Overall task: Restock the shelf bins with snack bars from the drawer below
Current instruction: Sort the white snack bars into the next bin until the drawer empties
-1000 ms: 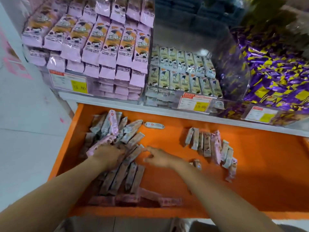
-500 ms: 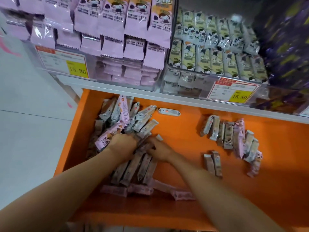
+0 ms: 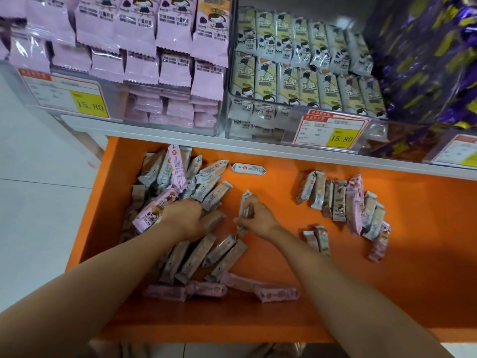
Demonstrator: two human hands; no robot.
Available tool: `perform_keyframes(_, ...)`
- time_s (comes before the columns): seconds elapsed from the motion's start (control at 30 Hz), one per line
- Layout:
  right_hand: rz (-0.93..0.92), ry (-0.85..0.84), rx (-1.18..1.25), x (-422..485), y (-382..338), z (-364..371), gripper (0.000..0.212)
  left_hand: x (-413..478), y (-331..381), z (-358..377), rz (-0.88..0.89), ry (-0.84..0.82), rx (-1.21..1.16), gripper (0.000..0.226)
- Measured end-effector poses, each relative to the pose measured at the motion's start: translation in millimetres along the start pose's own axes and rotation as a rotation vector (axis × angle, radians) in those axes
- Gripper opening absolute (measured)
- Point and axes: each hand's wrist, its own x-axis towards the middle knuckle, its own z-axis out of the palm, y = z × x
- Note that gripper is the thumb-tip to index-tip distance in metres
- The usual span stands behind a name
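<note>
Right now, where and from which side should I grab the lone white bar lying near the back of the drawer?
I would pinch the lone white bar across its middle, on its two long edges, coming from above and the front. It lies flat and crosswise on the drawer floor, apart from the pile, with the shelf edge close behind it.

Above the orange drawer (image 3: pixel 413 254), on the clear bin fronts:
- Left white-and-red paper price tag (image 3: pixel 64 96): yellow patch reads "15.80".
- Right white-and-red paper price tag (image 3: pixel 333 130): also "15.80".
- Cream-yellow foil bar wrappers (image 3: pixel 307 91), over the drawer's middle: "乐吧".

Remaining print is too blurred to read.
</note>
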Motion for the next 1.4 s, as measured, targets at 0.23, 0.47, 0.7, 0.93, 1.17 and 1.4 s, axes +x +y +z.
perform_keyframes(0.23, 0.018, -0.048, 0.270, -20, -16, -24, 0.049, -10, 2, -11, -0.045, -0.115, -0.930, 0.026)
perform_keyframes(0.47, -0.021, -0.042, 0.421, -57, -40, -35, 0.053, -36, 21, -22, -0.080, -0.116, -1.423, 0.023)
perform_keyframes(0.7, -0.113, 0.011, 0.473, -95, -64, -39, 0.056, -72, 41, -46, -0.038, -0.066, -1.539, 0.026)
perform_keyframes(0.93, -0.142, 0.116, 0.675, -129, -83, -49, 0.050, -109, 41, -66, 0.014, 0.036, -1.581, 0.034)
perform_keyframes(1.17, -0.212, 0.162, 0.651, -158, -96, -49, 0.022, -137, 49, -79, 0.073, 0.038, -1.598, 0.013)
perform_keyframes(1.4, -0.329, 0.249, 0.535, -188, -111, -60, 0.026, -150, 54, -89, 0.099, 0.100, -1.659, 0.035)
